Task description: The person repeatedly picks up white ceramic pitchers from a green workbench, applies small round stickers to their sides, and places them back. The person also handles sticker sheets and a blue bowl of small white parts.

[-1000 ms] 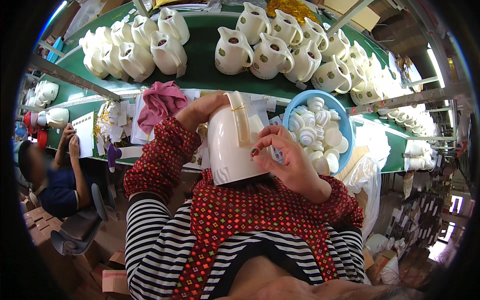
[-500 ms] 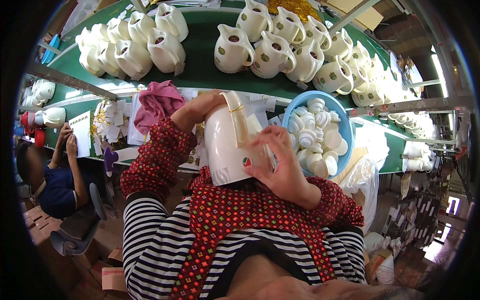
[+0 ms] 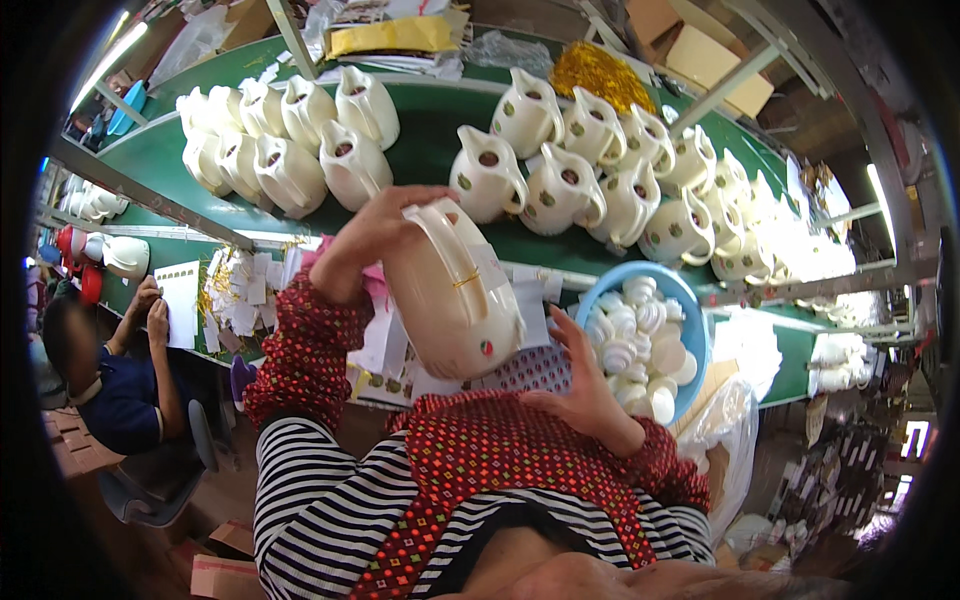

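My left hand (image 3: 362, 240) grips a cream-white jug (image 3: 430, 310) around its top, holding it tilted above the bench edge in front of my lap. A thin gold tie (image 3: 466, 282) circles the jug's handle, and a small round red-and-green sticker (image 3: 487, 348) shows near its base. To the right of the jug, my right hand (image 3: 592, 402) is open with fingers apart, touching nothing. Beneath the jug lie a printed sheet of small round stickers (image 3: 535, 370) and white papers. A pink cloth (image 3: 376, 287) shows partly behind my left wrist.
A light-blue basin (image 3: 699, 335) of white lids and discs (image 3: 640, 345) stands at the right. Rows of white jugs (image 3: 565, 190) fill the green conveyor (image 3: 425, 130) beyond. Tags with gold ties (image 3: 235, 290) are heaped at left, near a seated co-worker (image 3: 120, 390).
The jug has tilted further, its base swinging right and away from my lap. My right hand has come off it and opened. The view has shifted, showing more of the conveyor's far side.
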A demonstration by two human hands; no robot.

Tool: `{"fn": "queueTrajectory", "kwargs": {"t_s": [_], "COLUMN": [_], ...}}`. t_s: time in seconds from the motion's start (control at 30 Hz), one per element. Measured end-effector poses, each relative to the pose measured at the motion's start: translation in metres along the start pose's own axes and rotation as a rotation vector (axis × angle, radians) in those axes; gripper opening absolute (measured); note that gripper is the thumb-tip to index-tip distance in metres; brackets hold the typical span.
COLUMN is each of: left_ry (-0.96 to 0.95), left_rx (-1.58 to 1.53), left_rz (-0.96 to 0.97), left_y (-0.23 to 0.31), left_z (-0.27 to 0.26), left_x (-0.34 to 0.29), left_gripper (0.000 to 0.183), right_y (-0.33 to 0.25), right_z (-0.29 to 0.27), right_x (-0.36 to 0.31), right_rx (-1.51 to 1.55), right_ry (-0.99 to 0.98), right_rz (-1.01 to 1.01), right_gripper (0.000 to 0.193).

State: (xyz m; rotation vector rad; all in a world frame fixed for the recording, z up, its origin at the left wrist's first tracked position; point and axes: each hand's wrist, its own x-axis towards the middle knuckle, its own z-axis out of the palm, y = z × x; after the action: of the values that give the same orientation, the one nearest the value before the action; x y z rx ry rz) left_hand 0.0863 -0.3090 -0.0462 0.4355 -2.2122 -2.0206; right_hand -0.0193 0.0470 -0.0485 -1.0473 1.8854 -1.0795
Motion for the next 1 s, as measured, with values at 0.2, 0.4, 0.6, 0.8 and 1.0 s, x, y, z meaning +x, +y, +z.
{"fn": "queueTrajectory", "kwargs": {"t_s": [0.2,0.4,0.6,0.8,1.0], "left_ry": [0.644,0.754,0.641,0.58,0.455], "left_rx": [0.967,1.153,1.22,1.28,1.421], "left_rz": [0.366,0.205,0.134,0.076,-0.161], "left_y": [0.026,-0.007,-0.129,-0.18,-0.129], "left_z": [-0.084,-0.123,-0.115,-0.12,-0.104], "left_x": [0.1,0.22,0.32,0.344,0.312], "left_gripper": [0.063,0.084,0.081,0.103,0.082], "right_y": [0.057,0.062,0.084,0.068,0.136], "right_z": [-0.018,-0.02,-0.021,-0.025,-0.023], "right_x": [-0.011,-0.001,-0.004,-0.005,-0.039], "right_rx": [0.248,0.396,0.407,0.389,0.185], "right_ry": [0.107,0.197,0.266,0.305,0.479], "right_rz": [0.222,0.307,0.392,0.516,0.38], "right_gripper": [0.087,0.071,0.056,0.049,0.048]}}
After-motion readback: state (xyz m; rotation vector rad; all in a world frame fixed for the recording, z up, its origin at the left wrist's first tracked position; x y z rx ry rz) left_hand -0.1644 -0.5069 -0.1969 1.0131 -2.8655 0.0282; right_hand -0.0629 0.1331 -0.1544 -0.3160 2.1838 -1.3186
